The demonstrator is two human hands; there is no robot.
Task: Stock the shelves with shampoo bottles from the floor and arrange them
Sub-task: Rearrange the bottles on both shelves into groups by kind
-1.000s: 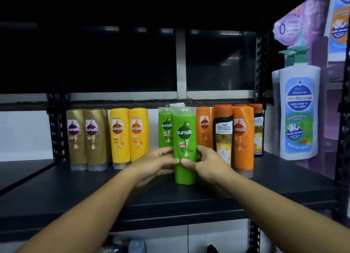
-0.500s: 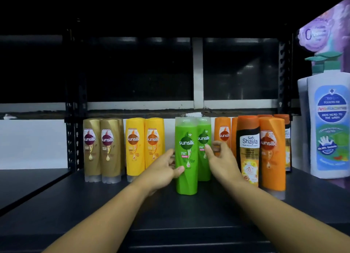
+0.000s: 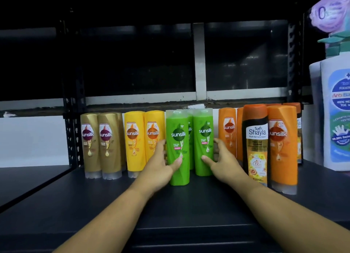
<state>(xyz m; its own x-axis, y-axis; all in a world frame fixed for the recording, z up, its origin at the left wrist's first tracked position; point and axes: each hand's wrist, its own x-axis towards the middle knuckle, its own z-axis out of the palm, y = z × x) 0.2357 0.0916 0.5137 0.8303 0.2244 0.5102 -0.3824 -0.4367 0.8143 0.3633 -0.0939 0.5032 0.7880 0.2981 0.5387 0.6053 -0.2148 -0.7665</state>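
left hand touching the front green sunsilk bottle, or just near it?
Touching. Head view: the left hand grips the front green bottle, thumb across its front, fingers round its left side. The right hand holds the right green bottle.

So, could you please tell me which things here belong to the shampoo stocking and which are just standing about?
In the job:
left hand gripping the front green bottle
right hand gripping the right green bottle
gold bottles
yellow bottles
orange bottles
shelf

Standing about:
white pump bottles at the far right
purple pack above them
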